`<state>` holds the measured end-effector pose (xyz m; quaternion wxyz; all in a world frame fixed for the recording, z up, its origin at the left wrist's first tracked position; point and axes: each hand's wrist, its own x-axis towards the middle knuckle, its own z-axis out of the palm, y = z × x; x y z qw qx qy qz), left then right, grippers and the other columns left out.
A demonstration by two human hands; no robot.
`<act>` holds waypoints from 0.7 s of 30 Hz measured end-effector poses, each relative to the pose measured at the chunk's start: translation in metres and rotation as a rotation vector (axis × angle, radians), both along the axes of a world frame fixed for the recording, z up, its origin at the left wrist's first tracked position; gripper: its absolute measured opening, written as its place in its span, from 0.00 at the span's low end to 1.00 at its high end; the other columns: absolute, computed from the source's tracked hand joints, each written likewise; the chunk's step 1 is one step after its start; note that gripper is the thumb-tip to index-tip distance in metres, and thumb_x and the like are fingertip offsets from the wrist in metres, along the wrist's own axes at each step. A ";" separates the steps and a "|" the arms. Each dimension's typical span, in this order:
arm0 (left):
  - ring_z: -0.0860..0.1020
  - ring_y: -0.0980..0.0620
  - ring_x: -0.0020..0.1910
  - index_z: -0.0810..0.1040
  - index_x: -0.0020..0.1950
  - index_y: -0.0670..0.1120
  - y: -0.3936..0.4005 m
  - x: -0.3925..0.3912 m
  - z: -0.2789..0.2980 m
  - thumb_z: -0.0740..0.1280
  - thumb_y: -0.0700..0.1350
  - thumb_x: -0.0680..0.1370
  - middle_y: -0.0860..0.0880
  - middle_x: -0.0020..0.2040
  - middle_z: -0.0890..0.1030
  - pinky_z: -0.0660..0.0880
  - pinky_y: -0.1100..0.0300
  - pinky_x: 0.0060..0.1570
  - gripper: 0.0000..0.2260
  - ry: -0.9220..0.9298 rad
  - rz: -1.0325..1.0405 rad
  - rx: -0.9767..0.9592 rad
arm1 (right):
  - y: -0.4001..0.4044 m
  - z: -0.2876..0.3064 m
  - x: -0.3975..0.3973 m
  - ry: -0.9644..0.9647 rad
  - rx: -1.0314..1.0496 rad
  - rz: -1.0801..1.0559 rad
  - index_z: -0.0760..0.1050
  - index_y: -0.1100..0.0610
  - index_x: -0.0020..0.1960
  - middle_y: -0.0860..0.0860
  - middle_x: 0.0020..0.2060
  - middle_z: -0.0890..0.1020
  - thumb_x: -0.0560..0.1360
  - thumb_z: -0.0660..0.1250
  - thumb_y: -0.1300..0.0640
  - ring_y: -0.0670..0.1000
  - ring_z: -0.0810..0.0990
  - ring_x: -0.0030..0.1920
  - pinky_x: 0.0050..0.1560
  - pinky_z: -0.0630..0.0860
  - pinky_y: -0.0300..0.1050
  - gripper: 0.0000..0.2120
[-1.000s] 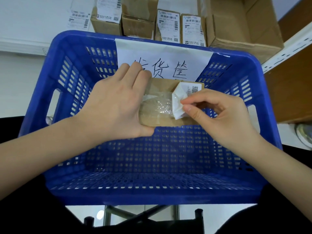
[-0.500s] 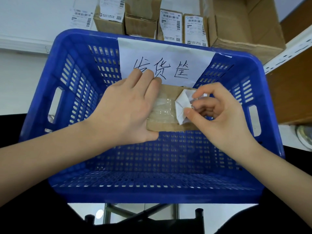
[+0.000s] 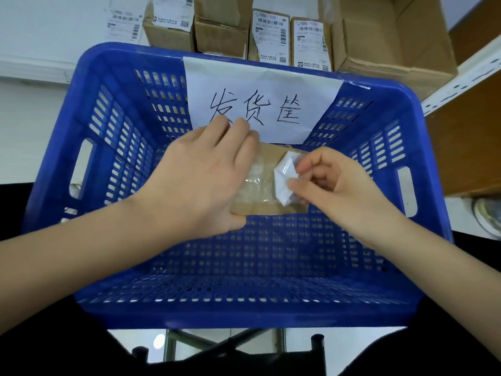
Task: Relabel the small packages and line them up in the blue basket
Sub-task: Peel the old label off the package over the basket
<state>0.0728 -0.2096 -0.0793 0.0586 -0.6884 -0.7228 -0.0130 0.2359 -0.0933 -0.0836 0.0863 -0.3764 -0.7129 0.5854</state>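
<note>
A small brown cardboard package (image 3: 264, 183), taped on top, is held over the far half of the blue basket (image 3: 89, 164). My left hand (image 3: 200, 180) grips its left side, fingers over the far edge and thumb under the near edge. My right hand (image 3: 336, 185) pinches a white label (image 3: 284, 177), peeled and folded back at the package's right end. Much of the package is hidden behind both hands.
A white paper sign (image 3: 260, 104) with handwritten characters hangs inside the basket's far wall. Behind the basket stand several small labelled boxes (image 3: 268, 36) and a large open carton (image 3: 393, 39). A white shelf rail (image 3: 466, 77) runs at the right.
The label has been peeled further off the package and folded over itself in my right hand. Both hands and the package have drifted slightly right and toward me.
</note>
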 end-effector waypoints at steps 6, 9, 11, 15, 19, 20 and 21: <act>0.73 0.42 0.41 0.75 0.53 0.35 0.002 -0.007 0.013 0.75 0.58 0.54 0.40 0.47 0.75 0.60 0.58 0.34 0.37 -0.067 0.109 -0.043 | 0.001 0.011 0.000 0.124 -0.130 -0.004 0.77 0.55 0.46 0.49 0.35 0.82 0.68 0.65 0.51 0.45 0.79 0.37 0.38 0.76 0.36 0.11; 0.73 0.42 0.41 0.75 0.53 0.35 0.001 -0.008 0.013 0.76 0.59 0.55 0.40 0.47 0.75 0.60 0.58 0.34 0.37 -0.076 0.114 -0.056 | 0.001 0.012 -0.001 0.112 -0.230 0.036 0.78 0.61 0.47 0.50 0.36 0.81 0.72 0.60 0.49 0.45 0.79 0.39 0.36 0.76 0.37 0.17; 0.74 0.42 0.41 0.75 0.53 0.35 0.001 -0.009 0.013 0.75 0.59 0.55 0.40 0.46 0.75 0.60 0.59 0.33 0.36 -0.080 0.115 -0.065 | 0.002 0.012 -0.002 0.105 -0.294 0.005 0.78 0.66 0.50 0.52 0.36 0.81 0.76 0.58 0.50 0.47 0.79 0.39 0.34 0.75 0.37 0.19; 0.74 0.42 0.42 0.75 0.53 0.35 0.001 -0.009 0.013 0.74 0.59 0.55 0.40 0.47 0.75 0.59 0.59 0.34 0.36 -0.075 0.112 -0.058 | 0.003 0.013 -0.002 0.080 -0.267 -0.007 0.78 0.65 0.53 0.54 0.37 0.81 0.78 0.59 0.57 0.46 0.79 0.38 0.34 0.74 0.36 0.14; 0.73 0.42 0.41 0.75 0.53 0.35 0.003 -0.007 0.015 0.72 0.57 0.55 0.40 0.46 0.75 0.60 0.58 0.33 0.35 -0.067 0.095 -0.053 | 0.002 0.014 -0.003 0.065 -0.231 0.005 0.80 0.60 0.47 0.52 0.36 0.82 0.75 0.63 0.55 0.45 0.79 0.38 0.34 0.74 0.36 0.10; 0.73 0.42 0.40 0.75 0.53 0.35 0.003 -0.007 0.015 0.72 0.57 0.55 0.40 0.46 0.75 0.61 0.58 0.33 0.35 -0.064 0.090 -0.054 | 0.001 0.015 -0.003 0.060 -0.216 0.014 0.81 0.58 0.44 0.51 0.36 0.83 0.72 0.64 0.53 0.45 0.79 0.38 0.34 0.74 0.36 0.10; 0.73 0.42 0.40 0.75 0.53 0.35 0.004 -0.007 0.014 0.73 0.57 0.54 0.40 0.46 0.75 0.61 0.58 0.33 0.35 -0.061 0.087 -0.057 | 0.000 0.016 -0.003 0.047 -0.187 0.028 0.81 0.57 0.43 0.50 0.35 0.83 0.71 0.65 0.52 0.44 0.80 0.38 0.34 0.75 0.35 0.10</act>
